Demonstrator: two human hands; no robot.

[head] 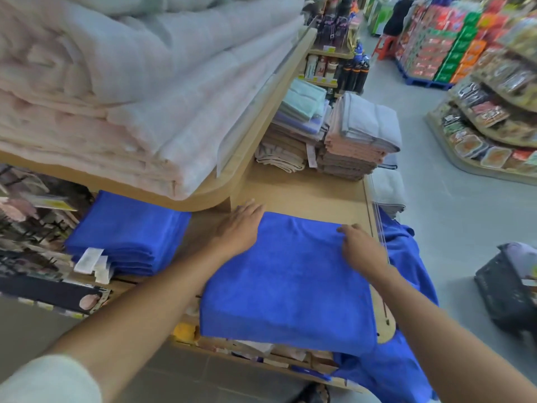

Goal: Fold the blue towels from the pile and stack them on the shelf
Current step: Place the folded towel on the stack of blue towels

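Blue towel (290,280) lay folded flat on wooden shelf (305,193), near edge overhanging front. Our left hand (241,228) pressed far-left corner, fingers straight. Our right hand (360,245) pinched far-right edge, fingers curled on cloth. We judged folding step midway: smoothing before another fold. Next move likely called for bringing one side over, edges matched. Cloth plush, deep blue, few soft wrinkles. Finished stack (125,237) sat at left, partly under upper shelf (261,135) bearing pale bedding (116,97); unfolded blue pile (406,257) hung off right.

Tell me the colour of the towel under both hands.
Plain royal blue, that towel; head view.
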